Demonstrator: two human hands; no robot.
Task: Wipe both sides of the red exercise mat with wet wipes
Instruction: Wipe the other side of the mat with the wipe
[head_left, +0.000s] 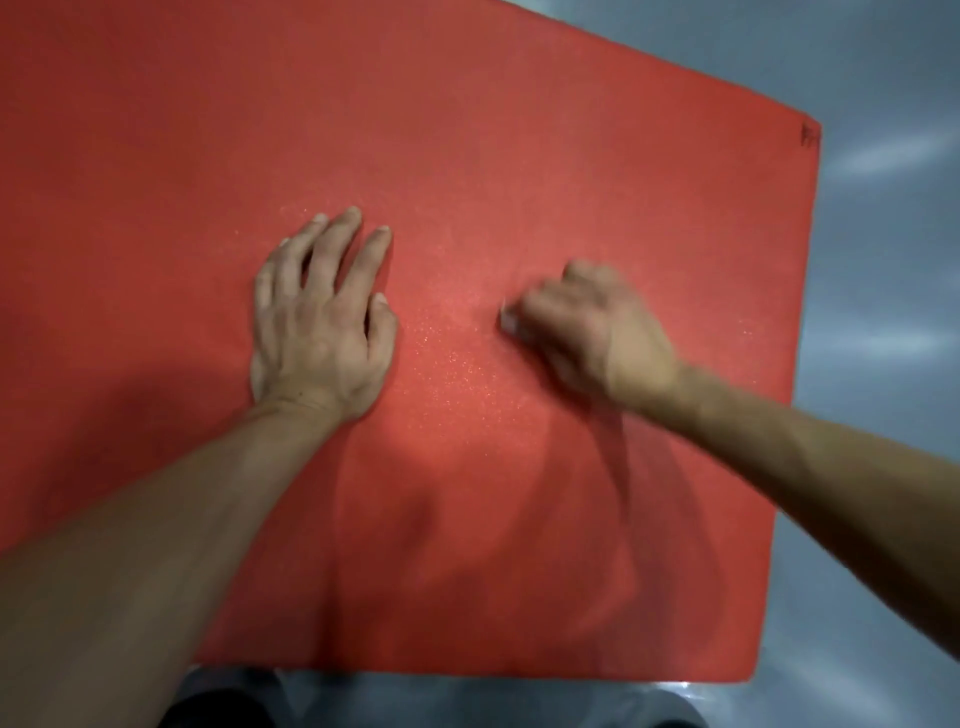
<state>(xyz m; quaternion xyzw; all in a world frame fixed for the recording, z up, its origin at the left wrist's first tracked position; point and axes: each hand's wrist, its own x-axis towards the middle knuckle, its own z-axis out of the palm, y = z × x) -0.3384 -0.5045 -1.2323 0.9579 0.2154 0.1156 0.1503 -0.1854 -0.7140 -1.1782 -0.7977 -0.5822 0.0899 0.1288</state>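
peeking from curled right fingers: wet wipe

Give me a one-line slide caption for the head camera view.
Left hand presses flat on the red exercise mat while the right hand scrubs it with a bunched wet wipe.

You are looking through a single wide-angle camera worn on your head, aimed forward and steeply down, almost straight onto the flat red foam exercise mat lying on the glossy grey floor. The view sits close: the mat fills most of the frame, running out past the left and far edges, while its right edge and near edge show against the floor. Your two bare forearms enter from the near corners, the left hand and right hand landing near the middle. No second view overlaps it.
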